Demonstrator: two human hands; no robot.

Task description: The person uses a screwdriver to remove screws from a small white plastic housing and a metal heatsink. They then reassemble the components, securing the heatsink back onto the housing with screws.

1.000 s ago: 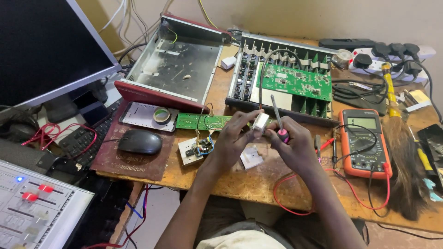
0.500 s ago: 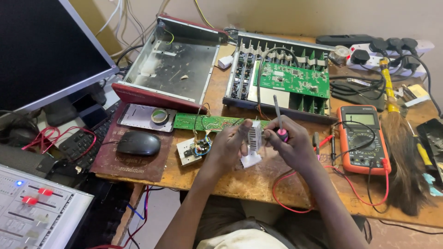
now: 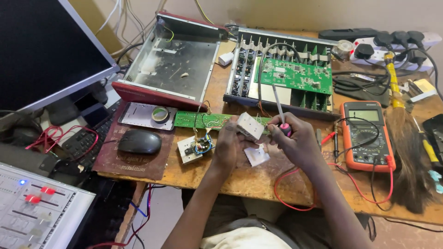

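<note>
Head view | left hand (image 3: pixel 229 146) fingers grip white block (image 3: pixel 250 127) | right hand (image 3: pixel 295 144) grips screwdriver (image 3: pixel 279 108), shaft up-left

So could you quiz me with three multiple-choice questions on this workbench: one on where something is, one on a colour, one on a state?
1. Where is the mouse?
A. left of the hands
B. on the meter
C. inside the red case

2. What colour is the meter?
A. blue
B. orange
C. white

3. What does the right hand hold?
A. nothing
B. a brush
C. a screwdriver

Answers: 1 A, it lies on the mat at the left. 2 B, its shell is orange. 3 C, the fingers grip the pink handle, shaft pointing up.
</note>
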